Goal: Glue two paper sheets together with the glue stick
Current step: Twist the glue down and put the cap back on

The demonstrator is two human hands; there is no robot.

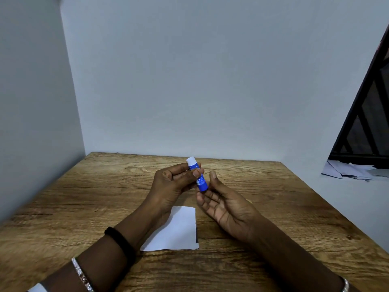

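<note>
The left hand (172, 182) pinches the blue glue stick (199, 178) up in the air over the wooden table (84, 207), white cap (191, 160) on top. The right hand (223, 207) lies wide and loose with its fingertips (200, 194) right at the bottom end, likely ready to help open it. The white paper (176, 230) waits flat on the table under the hands, perhaps two sheets stacked, and the stick's white writing is too small to read.

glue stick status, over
Left hand grips glue stick, white end up. Right hand open at its lower end. Paper flat on table below, nothing blocking.
</note>
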